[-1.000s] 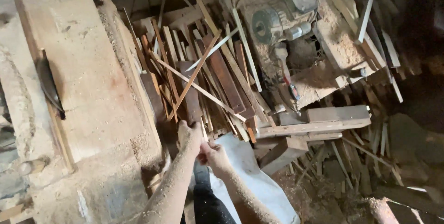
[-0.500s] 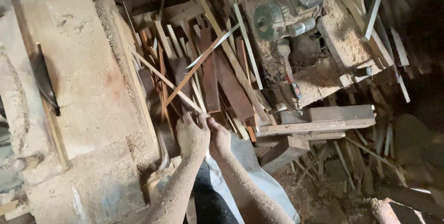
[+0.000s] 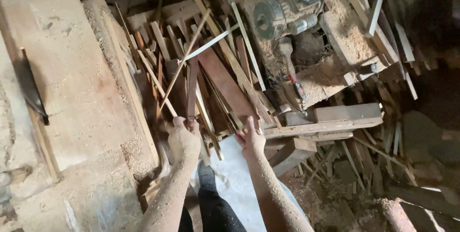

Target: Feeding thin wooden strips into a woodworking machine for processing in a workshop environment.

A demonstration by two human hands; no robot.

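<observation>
A heap of thin wooden strips and offcuts (image 3: 206, 69) lies in front of me. My left hand (image 3: 182, 136), dusted with sawdust, is closed around the near ends of a few thin strips (image 3: 165, 100) at the left of the heap. My right hand (image 3: 250, 140) grips the near end of a wide dark reddish board (image 3: 225, 86) that slants up to the left. Both forearms reach in from the bottom of the frame.
A table saw with a wide wooden top (image 3: 72, 83) and its blade (image 3: 31, 88) stands at the left. An electric motor (image 3: 275, 14) sits on a sawdust-covered bench at the upper right. A white sack (image 3: 235, 179) and my shoe (image 3: 206, 174) are below; wood scraps litter the floor at right.
My hands, together a second ago, have spread apart. The right hand moved right onto the reddish board; the left hand stayed on the thin strips. Several strips in the heap shifted.
</observation>
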